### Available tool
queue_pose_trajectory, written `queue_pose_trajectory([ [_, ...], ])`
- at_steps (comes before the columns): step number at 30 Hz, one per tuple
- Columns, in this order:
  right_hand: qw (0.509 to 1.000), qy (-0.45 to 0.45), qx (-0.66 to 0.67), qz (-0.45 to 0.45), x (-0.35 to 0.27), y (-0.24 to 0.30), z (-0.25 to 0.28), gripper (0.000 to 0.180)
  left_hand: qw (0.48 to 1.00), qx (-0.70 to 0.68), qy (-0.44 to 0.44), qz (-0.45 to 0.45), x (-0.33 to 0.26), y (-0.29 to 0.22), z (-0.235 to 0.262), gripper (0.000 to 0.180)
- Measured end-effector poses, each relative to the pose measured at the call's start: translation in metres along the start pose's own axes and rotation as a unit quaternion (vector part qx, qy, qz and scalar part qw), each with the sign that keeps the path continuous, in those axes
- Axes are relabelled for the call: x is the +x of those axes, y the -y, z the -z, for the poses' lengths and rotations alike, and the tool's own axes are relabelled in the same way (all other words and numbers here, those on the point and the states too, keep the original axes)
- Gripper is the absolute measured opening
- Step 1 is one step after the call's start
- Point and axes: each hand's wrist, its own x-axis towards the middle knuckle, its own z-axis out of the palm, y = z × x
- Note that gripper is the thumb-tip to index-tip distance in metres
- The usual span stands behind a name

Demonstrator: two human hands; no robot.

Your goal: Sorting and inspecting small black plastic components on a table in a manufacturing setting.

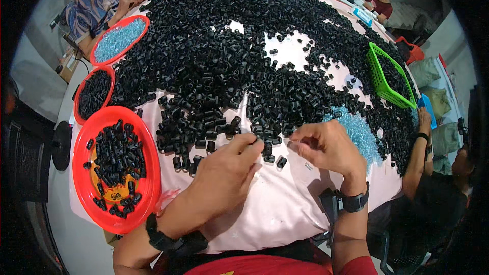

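Over the near edge of the pink-clothed table (pixel 285 209), my left hand (pixel 224 165) is closed, thumb and fingers pinching a small black plastic piece that mostly hides behind the fingertips. To its right, my right hand (pixel 328 145) is curled in a pinch, fingertips turned toward the left hand. Whatever it holds is too small to make out. Short hollow black plastic pieces (pixel 204 86) lie in a huge spread beyond both hands, and one loose piece (pixel 281 162) rests between them. Beside my right hand is a heap of small pale-blue, shiny pieces (pixel 359 135). A tiny coil-like piece (pixel 308 166) lies below that hand.
At left stand a red tray (pixel 81 173) of black pieces, a red bowl (pixel 77 107) of thin black parts and a red bowl (pixel 147 23) of pale-blue pieces. A green basket (pixel 389 94) stands right. Other people (pixel 91 10) sit around the table.
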Motion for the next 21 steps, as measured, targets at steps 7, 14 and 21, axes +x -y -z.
queue_pose_trajectory([
  [7,0.998,0.038,-0.036,-0.035,-0.022,0.002,0.02,0.019,0.998,0.035,-0.001,0.043,-0.002,0.003,-0.003,0.032],
  [14,0.996,0.092,-0.003,0.019,-0.021,-0.006,0.002,0.012,0.998,0.05,-0.014,0.037,-0.004,0.002,-0.006,0.023],
  [21,0.986,0.031,0.126,0.106,0.012,0.027,-0.011,0.012,0.994,0.04,-0.069,0.079,-0.012,0.011,0.013,0.018],
])
